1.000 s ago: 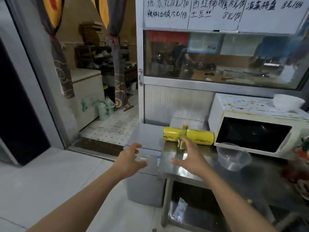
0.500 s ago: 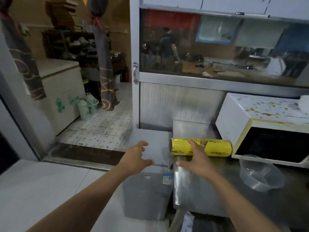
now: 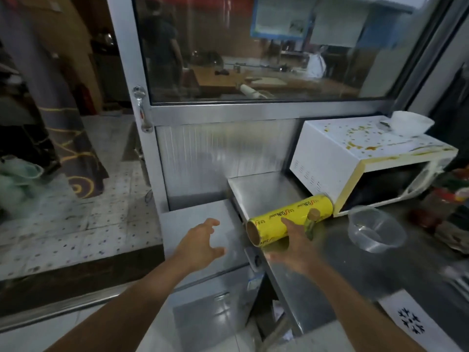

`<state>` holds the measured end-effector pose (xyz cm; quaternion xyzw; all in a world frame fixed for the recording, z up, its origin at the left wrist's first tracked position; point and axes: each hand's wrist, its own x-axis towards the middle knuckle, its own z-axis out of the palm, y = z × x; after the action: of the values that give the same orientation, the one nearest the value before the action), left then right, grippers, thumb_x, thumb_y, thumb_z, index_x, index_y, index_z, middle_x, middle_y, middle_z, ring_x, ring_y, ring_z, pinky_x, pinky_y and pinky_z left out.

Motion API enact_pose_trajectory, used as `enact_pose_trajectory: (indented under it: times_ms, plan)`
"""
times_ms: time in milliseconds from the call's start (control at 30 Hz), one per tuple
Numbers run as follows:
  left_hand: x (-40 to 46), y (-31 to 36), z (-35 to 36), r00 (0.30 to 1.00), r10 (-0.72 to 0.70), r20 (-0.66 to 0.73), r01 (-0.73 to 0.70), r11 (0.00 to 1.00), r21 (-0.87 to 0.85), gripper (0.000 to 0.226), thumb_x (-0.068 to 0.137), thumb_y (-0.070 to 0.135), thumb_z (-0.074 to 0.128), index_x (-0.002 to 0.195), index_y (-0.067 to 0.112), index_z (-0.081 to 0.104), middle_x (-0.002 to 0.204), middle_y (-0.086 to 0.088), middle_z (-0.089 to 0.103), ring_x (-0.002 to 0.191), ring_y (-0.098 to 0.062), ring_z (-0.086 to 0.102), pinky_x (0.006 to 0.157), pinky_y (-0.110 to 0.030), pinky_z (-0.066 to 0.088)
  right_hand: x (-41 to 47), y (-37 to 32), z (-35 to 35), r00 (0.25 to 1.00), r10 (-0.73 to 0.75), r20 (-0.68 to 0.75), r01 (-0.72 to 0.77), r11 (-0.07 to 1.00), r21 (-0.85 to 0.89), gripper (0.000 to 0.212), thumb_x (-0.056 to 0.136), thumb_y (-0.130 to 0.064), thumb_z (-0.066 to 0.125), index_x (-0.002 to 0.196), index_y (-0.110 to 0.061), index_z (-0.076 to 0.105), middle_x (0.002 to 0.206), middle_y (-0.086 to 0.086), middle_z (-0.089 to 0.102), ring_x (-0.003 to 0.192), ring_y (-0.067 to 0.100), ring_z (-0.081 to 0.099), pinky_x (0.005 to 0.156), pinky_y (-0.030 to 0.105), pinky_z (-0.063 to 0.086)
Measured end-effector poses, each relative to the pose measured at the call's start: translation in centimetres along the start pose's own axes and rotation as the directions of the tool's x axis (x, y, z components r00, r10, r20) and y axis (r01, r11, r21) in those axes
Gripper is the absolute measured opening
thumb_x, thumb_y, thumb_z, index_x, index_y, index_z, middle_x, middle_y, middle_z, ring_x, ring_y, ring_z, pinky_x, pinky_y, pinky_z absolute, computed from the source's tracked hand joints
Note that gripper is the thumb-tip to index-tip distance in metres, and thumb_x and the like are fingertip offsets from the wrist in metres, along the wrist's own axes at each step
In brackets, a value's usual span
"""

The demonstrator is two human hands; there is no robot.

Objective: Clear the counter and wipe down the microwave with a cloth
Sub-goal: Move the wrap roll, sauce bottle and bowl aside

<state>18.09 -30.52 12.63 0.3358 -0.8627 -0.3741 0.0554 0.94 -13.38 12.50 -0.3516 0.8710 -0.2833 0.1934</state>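
Note:
A yellow roll of cling film (image 3: 286, 219) lies on the steel counter (image 3: 335, 270), left of a white microwave (image 3: 360, 163) whose top is spattered with orange-brown stains. A small bottle with a cork-coloured cap (image 3: 312, 219) stands in front of the roll. My right hand (image 3: 297, 247) hovers just before the roll and bottle, fingers spread, holding nothing. My left hand (image 3: 200, 245) is open over the grey box to the left. A clear plastic bowl (image 3: 375, 229) sits before the microwave. A white bowl (image 3: 411, 123) rests on the microwave's top. No cloth is in view.
A grey metal box (image 3: 203, 224) stands lower than the counter, on its left. Behind is a glass partition (image 3: 266, 47) with a steel frame. Red and dark items (image 3: 446, 209) crowd the counter's right end. A white panel with black marks (image 3: 411, 323) lies at the near right.
The camera has moved closer and looks further down. Both hands have advanced toward the roll and bottle, and the right hand now sits just short of them.

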Motion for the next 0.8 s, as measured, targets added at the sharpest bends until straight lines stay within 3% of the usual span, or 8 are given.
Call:
enact_pose_trajectory:
  times_ms: [200,367,533,667,800]
  plan:
    - [6.1,-0.5,1.0,0.993,0.05,0.105,-0.054,0.998,0.037,0.067,0.079,0.029,0.072,0.136,0.022,0.037,0.133,-0.004,0.049,0.119,-0.018,0.049,0.095,-0.029,0.045,4.3,1.0,1.8,0.997,0.047,-0.055,-0.045,0.998,0.038,0.101,0.069,-0.024,0.081,0.148,-0.015,0.018,0.149,0.008,0.023,0.139,0.021,0.022,0.11,0.031,0.024]
    - [11.4,-0.4,2.9,0.979,0.08,0.19,-0.096,0.992,0.076,0.064,0.081,0.025,0.07,0.136,0.023,0.038,0.133,-0.004,0.051,0.119,-0.018,0.05,0.094,-0.032,0.047,7.1,2.0,4.1,0.977,0.073,-0.2,-0.057,0.994,0.089,0.1,0.064,-0.022,0.083,0.146,-0.016,0.025,0.151,0.01,0.021,0.141,0.023,0.018,0.113,0.034,0.023]
    - [15.2,-0.5,4.6,0.95,0.16,0.268,-0.191,0.977,0.093,0.058,0.081,0.021,0.07,0.133,0.023,0.042,0.129,-0.002,0.055,0.114,-0.019,0.054,0.092,-0.032,0.047,8.6,3.1,5.1,0.976,0.101,-0.192,-0.098,0.995,0.026,0.104,0.064,-0.024,0.084,0.147,-0.02,0.022,0.156,0.006,0.008,0.145,0.022,0.008,0.117,0.037,0.019]
    - [17.9,-1.2,5.8,0.916,0.203,0.346,-0.249,0.964,0.092,0.066,0.076,0.022,0.074,0.134,0.026,0.041,0.127,-0.005,0.058,0.117,-0.021,0.053,0.094,-0.038,0.047,9.0,3.5,6.1,0.977,0.146,-0.158,-0.147,0.989,0.007,0.108,0.066,-0.024,0.084,0.149,-0.023,0.014,0.157,0.001,-0.006,0.146,0.018,-0.006,0.116,0.032,0.01]
    - [20.6,-1.9,7.1,0.869,0.273,0.414,-0.335,0.939,0.084,0.069,0.074,0.024,0.074,0.134,0.029,0.041,0.124,-0.001,0.06,0.115,-0.021,0.056,0.092,-0.036,0.049,9.3,3.6,7.4,0.957,0.205,-0.206,-0.209,0.978,-0.002,0.111,0.063,-0.021,0.084,0.148,-0.028,0.013,0.157,-0.003,-0.009,0.145,0.016,-0.007,0.116,0.033,0.016]
